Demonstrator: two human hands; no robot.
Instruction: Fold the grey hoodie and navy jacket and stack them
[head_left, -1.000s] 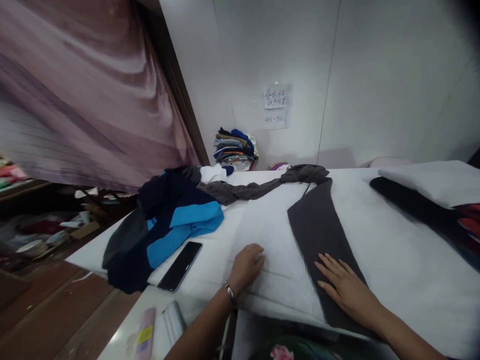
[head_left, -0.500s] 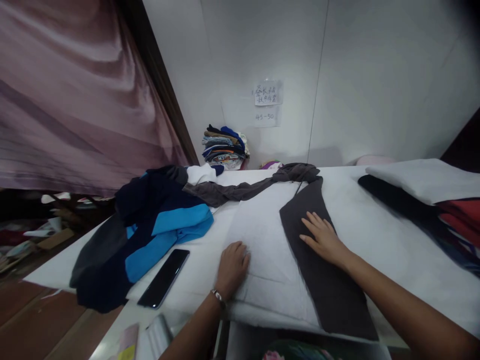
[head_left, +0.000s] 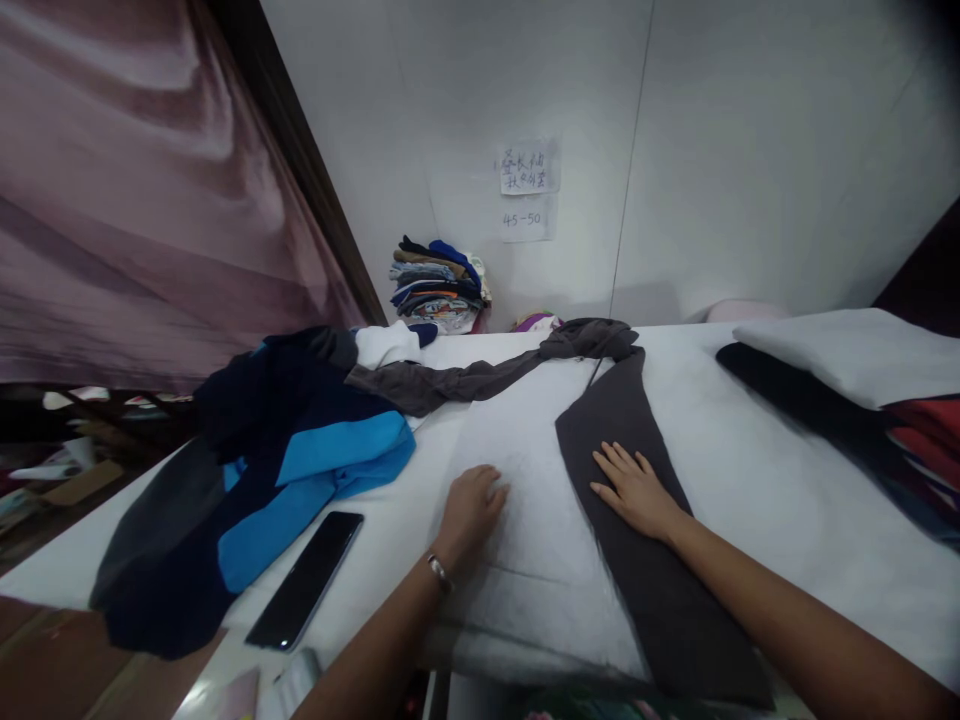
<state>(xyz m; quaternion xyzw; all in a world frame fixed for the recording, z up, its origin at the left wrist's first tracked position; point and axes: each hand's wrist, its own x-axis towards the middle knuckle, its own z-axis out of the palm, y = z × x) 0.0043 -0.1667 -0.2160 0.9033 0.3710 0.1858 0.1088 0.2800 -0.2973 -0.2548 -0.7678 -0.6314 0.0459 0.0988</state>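
A dark grey garment with a pale panel [head_left: 525,520] lies spread on the white table in front of me. Its dark side [head_left: 637,480] is folded over lengthwise on the right, and my right hand [head_left: 634,488] lies flat on it with fingers apart. On the pale panel rests my left hand [head_left: 471,510], wearing a silver bracelet [head_left: 440,572]; its fingers bend loosely down and the thumb is apart. A bunched dark grey part [head_left: 592,340] lies at the far end, and a twisted sleeve-like length [head_left: 457,382] runs left from it.
Left of the garment are a navy and bright blue clothing heap [head_left: 300,430] and a black phone [head_left: 307,580]. Folded clothes [head_left: 436,285] are stacked by the wall. Dark and red clothes [head_left: 930,435] lie at the right, partly under white cloth [head_left: 847,350]. A pink curtain [head_left: 135,180] hangs left.
The view has shifted slightly, so the left-hand things sit further left. My left hand has moved a little up the pale panel; my right hand stays on the dark side.
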